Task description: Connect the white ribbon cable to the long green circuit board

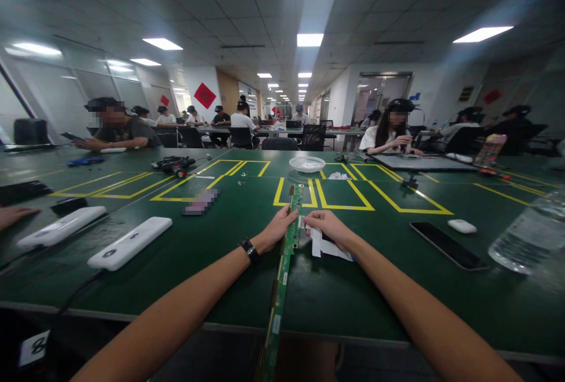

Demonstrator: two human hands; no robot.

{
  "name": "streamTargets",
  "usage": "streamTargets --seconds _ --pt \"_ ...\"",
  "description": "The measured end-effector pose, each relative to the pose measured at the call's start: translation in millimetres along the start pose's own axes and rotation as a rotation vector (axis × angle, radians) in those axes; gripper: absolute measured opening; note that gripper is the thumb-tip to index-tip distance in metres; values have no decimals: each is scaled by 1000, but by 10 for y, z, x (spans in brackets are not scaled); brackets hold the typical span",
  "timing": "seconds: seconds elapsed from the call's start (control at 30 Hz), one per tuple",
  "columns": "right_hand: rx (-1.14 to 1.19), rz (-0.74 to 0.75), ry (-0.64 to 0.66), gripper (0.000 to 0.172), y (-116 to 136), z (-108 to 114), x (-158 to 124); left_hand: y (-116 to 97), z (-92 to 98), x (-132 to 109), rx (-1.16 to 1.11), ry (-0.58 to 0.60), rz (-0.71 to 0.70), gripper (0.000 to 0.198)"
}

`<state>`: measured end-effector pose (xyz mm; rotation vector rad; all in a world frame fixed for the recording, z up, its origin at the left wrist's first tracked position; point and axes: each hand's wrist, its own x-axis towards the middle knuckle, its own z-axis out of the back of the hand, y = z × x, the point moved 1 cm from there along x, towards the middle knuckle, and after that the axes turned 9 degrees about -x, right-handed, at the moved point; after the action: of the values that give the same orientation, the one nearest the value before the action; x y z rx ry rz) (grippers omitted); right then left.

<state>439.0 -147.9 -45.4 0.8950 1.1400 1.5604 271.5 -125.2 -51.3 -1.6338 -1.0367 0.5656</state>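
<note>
A long, narrow green circuit board (282, 276) runs from beyond my hands back over the table's near edge toward me. My left hand (278, 226), with a dark watch on its wrist, is closed around the board near its far end. On the board's right side, my right hand (329, 226) pinches the end of a white flat ribbon cable (316, 243) against a connector on the board's edge. The cable folds down under the right hand, and a bluish end shows beneath the wrist. Whether the cable sits inside the connector, I cannot tell.
A white basket (308, 164) stands ahead. To the right are a phone (448, 245), a white earbud case (462, 226) and a water bottle (529, 238). White power banks (130, 243) lie left. Yellow tape rectangles mark the green table (212, 288). Other people sit beyond.
</note>
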Motion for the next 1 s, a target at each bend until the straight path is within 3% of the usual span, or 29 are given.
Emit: streamTargets --seconds 0.67,0.87,1.0 --pt "4 9 -42 27 20 -85 -20 1 -40 -71 161 -54 -16 43" --pt "-30 -43 -50 24 43 16 3 18 -49 -27 114 8 27 47" --pt "-100 -55 -143 26 -66 236 40 10 46 52 145 -64 -19 51"
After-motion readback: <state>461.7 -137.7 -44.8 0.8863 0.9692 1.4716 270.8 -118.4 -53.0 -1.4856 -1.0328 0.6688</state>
